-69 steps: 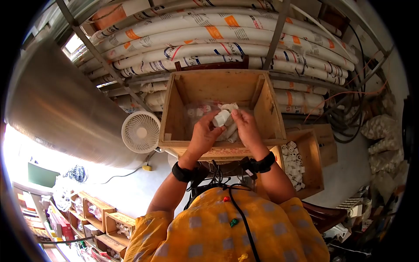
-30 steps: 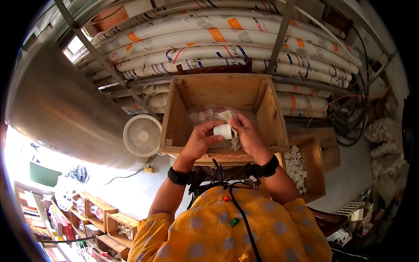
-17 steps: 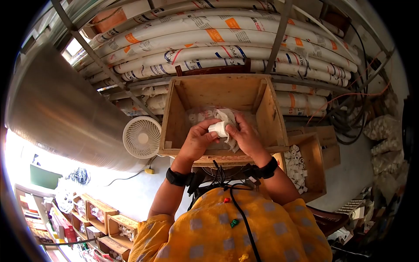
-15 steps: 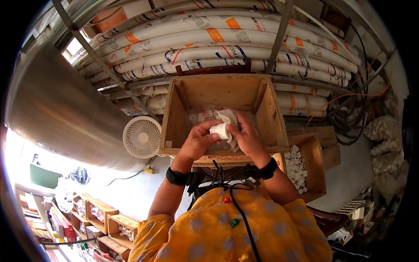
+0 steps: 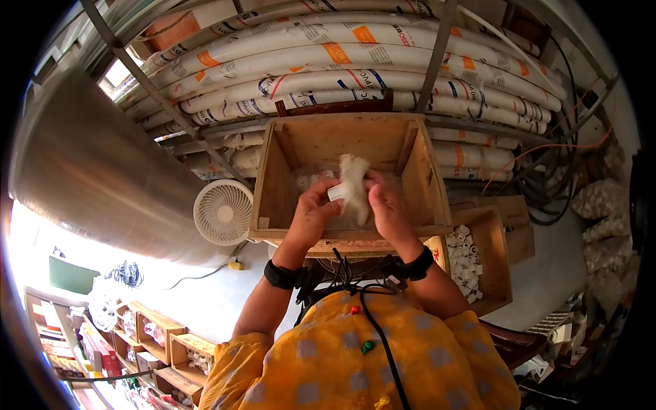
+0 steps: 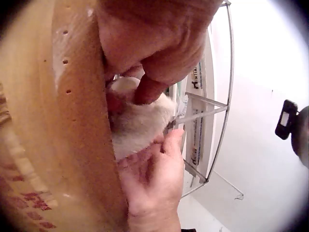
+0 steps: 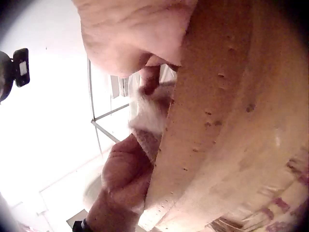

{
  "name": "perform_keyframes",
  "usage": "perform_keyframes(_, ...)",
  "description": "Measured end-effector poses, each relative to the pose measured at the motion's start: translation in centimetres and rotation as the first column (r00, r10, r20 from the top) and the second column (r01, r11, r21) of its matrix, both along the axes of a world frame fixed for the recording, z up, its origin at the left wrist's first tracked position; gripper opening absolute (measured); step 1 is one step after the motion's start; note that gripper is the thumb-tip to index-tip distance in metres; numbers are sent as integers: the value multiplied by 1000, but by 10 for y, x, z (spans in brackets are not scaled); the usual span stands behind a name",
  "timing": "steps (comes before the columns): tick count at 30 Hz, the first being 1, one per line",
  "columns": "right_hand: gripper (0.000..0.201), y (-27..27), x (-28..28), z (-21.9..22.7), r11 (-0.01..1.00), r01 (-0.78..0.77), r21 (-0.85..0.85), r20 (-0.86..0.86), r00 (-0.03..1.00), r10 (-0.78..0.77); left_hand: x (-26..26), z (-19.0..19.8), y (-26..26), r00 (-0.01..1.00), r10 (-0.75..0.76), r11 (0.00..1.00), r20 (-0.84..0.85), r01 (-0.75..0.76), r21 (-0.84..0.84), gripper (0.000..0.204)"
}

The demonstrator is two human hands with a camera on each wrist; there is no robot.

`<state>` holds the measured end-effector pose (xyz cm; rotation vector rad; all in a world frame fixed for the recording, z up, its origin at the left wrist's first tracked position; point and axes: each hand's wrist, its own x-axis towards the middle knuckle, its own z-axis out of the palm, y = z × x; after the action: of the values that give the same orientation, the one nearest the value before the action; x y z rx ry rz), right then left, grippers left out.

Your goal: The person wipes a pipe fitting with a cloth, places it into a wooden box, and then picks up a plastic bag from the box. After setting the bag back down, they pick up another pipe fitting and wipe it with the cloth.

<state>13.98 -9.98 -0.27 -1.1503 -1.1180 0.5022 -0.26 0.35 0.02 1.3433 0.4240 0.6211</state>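
Over the wooden crate (image 5: 342, 130), my left hand (image 5: 309, 213) pinches a white plastic pipe fitting (image 5: 335, 193) between thumb and fingers. A pale, fuzzy cloth (image 5: 354, 183) covers the fitting's right end, so that part is hidden. My right hand (image 5: 388, 210) holds the cloth from the right side, its thumb upright. In the left wrist view, the cloth (image 6: 140, 128) spreads between the two hands, below the fitting's round end (image 6: 126, 85). The right wrist view shows the cloth (image 7: 147, 113) blurred, partly behind the crate's wall (image 7: 207, 106).
Clear plastic with white fittings (image 5: 307, 179) lies in the crate. A second wooden box (image 5: 493, 256) full of small white fittings stands at the right. A white fan (image 5: 223, 212) is at the left, and long wrapped pipes (image 5: 287, 58) lie on a metal rack behind.
The fitting was fully bare between the hands, its ribbed side showing; now the cloth is over its right end. The right hand has shifted slightly right, and the cloth stands higher.
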Motion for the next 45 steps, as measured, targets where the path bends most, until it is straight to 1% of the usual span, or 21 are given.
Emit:
perform_keyframes(1, 42, 1, -2, 4, 1000, -13, 22, 125, 992, 10, 1, 0, 0, 1000, -9, 1000, 25, 9, 9, 35)
perform_keyframes(2, 39, -1, 0, 8, 993, -97, -68, 2, 995, 97, 1, 0, 0, 999, -19, 1000, 51, 18, 20, 36)
perform_keyframes(5, 36, 3, -1, 6, 982, -175, -70, -201, 967, 158, -5, 0, 2, 999, -22, 992, 41, 27, -121, 39)
perform_keyframes(8, 39, 3, -5, 12, 989, -96, -112, 21, 995, 99, -2, 3, -3, 999, -5, 999, 52, 8, -53, 42)
perform_keyframes(11, 44, 6, -6, 7, 983, -113, -144, 108, 986, 129, -1, 10, -8, 999, 26, 999, 41, -27, 38, 43)
perform_keyframes(14, 38, 9, -7, 4, 987, -96, -132, 151, 982, 116, -1, 6, -10, 998, 69, 990, 8, -70, 120, 42)
perform_keyframes(17, 30, 7, -7, 9, 971, -87, -221, 142, 982, 121, 1, -10, -4, 996, 91, 979, -21, -85, 183, 40)
perform_keyframes(20, 24, 11, -9, -3, 993, 36, -117, 234, 972, -7, 0, -6, -7, 994, 98, 982, -51, -88, 167, 38)
perform_keyframes(23, 24, 7, -2, -7, 949, 77, -307, 176, 984, -23, 0, -16, -4, 987, 125, 960, -103, -94, 263, 39)
perform_keyframes(25, 18, 7, 0, -10, 961, 111, -252, 116, 990, -84, 1, -9, -9, 982, 138, 948, -129, -93, 305, 41)
perform_keyframes(26, 20, 7, 0, -12, 966, 129, -226, 85, 990, -112, 1, -5, -12, 979, 146, 941, -141, -94, 325, 42)
perform_keyframes(29, 22, 10, 2, -18, 986, 47, -160, -43, 998, -55, 2, 2, -16, 989, 139, 941, -54, -115, 318, 43)
perform_keyframes(31, 22, 13, -7, -9, 997, 49, -54, 4, 999, -48, -2, -5, -12, 986, 137, 959, -92, -109, 261, 43)
perform_keyframes(33, 22, 14, -10, -3, 999, 22, -38, -8, 1000, -22, -3, -11, -9, 986, 133, 967, -99, -107, 233, 43)
perform_keyframes(35, 22, 10, -7, -1, 993, -32, -113, -81, 996, 23, -1, -13, -9, 989, 127, 967, -72, -108, 230, 44)
perform_keyframes(38, 21, 8, -1, -9, 984, 16, -179, -62, 998, -28, 1, -9, -9, 989, 123, 954, -87, -94, 284, 42)
perform_keyframes(41, 18, 12, 1, -20, 991, 76, -111, -67, 994, -84, 4, -3, -12, 992, 103, 956, -70, -80, 281, 40)
perform_keyframes(44, 16, 10, -2, -12, 987, 129, -93, -67, 989, -135, 3, 7, -12, 971, 113, 944, -211, -38, 328, 39)
perform_keyframes(45, 16, 9, -2, -13, 987, 133, -91, -66, 988, -139, 3, 7, -11, 969, 103, 949, -226, -28, 314, 39)
